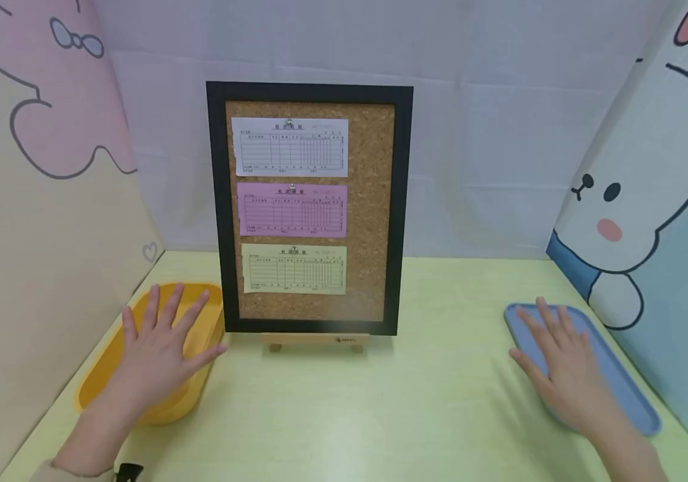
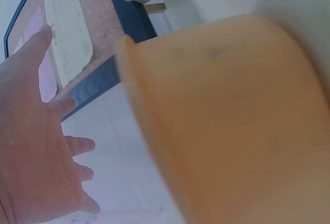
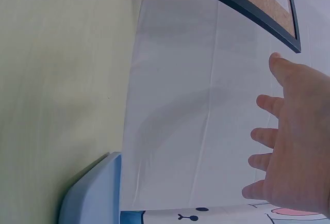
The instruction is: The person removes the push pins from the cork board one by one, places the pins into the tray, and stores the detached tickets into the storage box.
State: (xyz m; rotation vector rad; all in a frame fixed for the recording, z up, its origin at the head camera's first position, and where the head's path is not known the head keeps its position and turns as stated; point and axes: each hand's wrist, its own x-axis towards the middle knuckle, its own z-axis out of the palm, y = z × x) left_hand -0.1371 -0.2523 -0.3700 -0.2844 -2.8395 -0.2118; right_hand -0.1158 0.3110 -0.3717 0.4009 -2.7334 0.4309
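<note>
My left hand (image 1: 156, 358) is spread with straight fingers over the yellow tray (image 1: 204, 375) on the left; in the left wrist view the tray's wall (image 2: 232, 121) fills much of the picture beside the palm. On the right, my right hand (image 1: 567, 371) spreads its fingers above the blue tray (image 1: 633, 402). Neither hand holds anything. Between them stands a black-framed cork board (image 1: 371, 214). Three printed slips are pinned on it: a white slip (image 1: 290, 157), a purple slip (image 1: 292, 217) and a yellow slip (image 1: 292, 276), each with a pin at its top edge.
The cork board leans on a small wooden stand (image 1: 314, 339) on the pale yellow table (image 1: 440, 402). Behind it hangs a white cloth (image 1: 482, 167). Side panels with cartoon figures, a pink one (image 1: 73, 127) and a white rabbit (image 1: 639, 194), rise at left and right.
</note>
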